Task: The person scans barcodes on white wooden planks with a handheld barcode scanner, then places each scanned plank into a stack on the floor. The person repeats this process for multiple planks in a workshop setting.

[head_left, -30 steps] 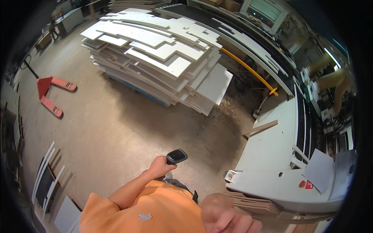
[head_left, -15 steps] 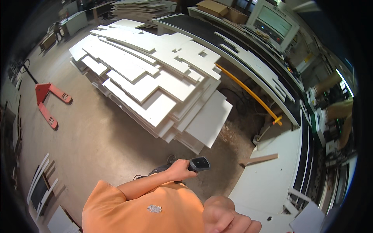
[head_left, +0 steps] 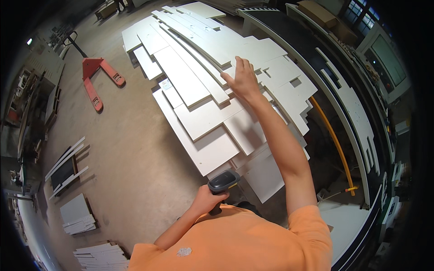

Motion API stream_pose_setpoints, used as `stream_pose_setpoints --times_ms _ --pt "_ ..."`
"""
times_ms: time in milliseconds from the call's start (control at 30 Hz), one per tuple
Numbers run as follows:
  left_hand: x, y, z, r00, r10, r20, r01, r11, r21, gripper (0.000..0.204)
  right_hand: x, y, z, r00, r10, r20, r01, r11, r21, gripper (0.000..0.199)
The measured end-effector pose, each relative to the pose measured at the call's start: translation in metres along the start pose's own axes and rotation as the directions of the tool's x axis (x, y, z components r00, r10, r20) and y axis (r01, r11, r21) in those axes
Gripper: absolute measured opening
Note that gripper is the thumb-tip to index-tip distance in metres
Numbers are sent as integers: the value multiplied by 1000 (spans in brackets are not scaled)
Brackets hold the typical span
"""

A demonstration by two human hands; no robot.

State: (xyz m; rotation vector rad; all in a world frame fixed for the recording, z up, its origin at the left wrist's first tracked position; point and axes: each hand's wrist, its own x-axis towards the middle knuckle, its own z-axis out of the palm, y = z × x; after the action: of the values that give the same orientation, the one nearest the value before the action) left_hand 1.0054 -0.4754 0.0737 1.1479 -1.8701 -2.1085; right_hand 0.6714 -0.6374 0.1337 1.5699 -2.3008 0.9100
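Close in front of my body, my left hand (head_left: 209, 200) is wrapped round the handle of a dark handheld barcode scanner (head_left: 224, 180). The scanner's head points away from me, just short of the near end of a big pile of white boards (head_left: 212, 147). My right hand (head_left: 245, 81) is stretched out over the middle of that pile, empty, with thumb and fingers apart. Whether its fingertips touch a board I cannot tell. Long narrow boards (head_left: 192, 83) lie left of this hand, and a small label (head_left: 166, 84) shows on one board at the pile's left side.
A red pallet truck (head_left: 93, 74) stands on the floor at the far left. Several stacked panels (head_left: 77, 214) lie at the near left. Along the right runs a machine bed (head_left: 343, 97) carrying white boards, with a yellow bar (head_left: 333, 135) beside it. A screen console (head_left: 384, 63) stands behind.
My right hand has gone from beside my body, fingers curled, to out over the pile, fingers spread. My left hand still grips the scanner. The view has swung, bringing the pile closer.
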Motion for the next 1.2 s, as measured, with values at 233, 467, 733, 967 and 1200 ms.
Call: stream_pose_setpoints --times_ms 233,467,733,967,1200 --pt "-12 -24 6 930 -58 -364 -12 982 -187 21 85 3 76 961 97 258 -76 993 -89 58" --pt "20 -4 33 947 134 -293 -150 988 -33 28 20 82 -36 945 118 306 -83 989 -126 38" --pt "29 61 145 906 407 115 -419 900 119 34 -230 251 -275 781 353 515 -277 935 -220 57" --pt "29 99 340 817 469 336 -577 644 503 31 -421 308 -366 904 410 123 -383 903 -196 58" --pt "27 145 450 862 281 422 -493 659 568 29 -520 333 -464 886 461 40 -434 858 -275 61"
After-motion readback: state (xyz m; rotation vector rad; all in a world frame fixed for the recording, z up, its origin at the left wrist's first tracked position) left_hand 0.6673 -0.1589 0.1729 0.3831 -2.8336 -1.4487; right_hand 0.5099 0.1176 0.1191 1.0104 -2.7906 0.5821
